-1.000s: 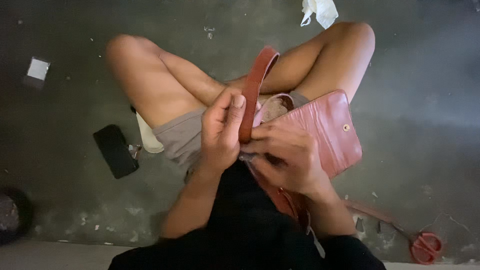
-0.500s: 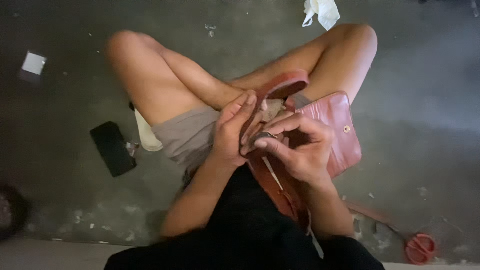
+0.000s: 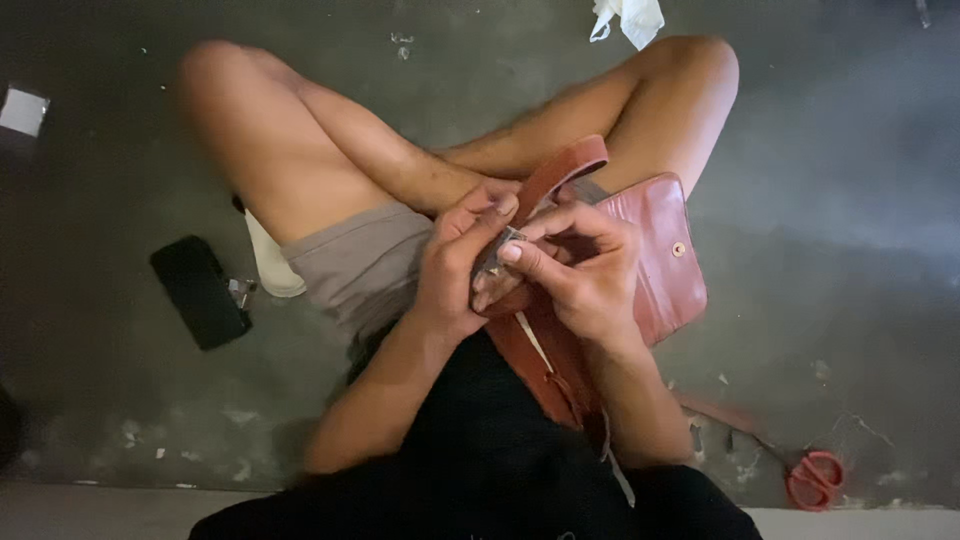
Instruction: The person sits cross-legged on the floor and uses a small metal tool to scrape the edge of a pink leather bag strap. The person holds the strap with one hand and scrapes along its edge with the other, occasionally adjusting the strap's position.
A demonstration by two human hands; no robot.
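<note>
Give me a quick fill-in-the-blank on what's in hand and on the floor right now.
1. Both hands, left hand and right hand, work on a strap of ____ leather.
2. The bag rests on the person's ____.
3. The black phone lies on the floor to the person's ____ side.
4. The scissors have ____ handles.

Missing words: reddish-brown; lap; left; red

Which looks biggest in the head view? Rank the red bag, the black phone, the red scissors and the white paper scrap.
1. red bag
2. black phone
3. red scissors and white paper scrap: look alike, unranked.
</note>
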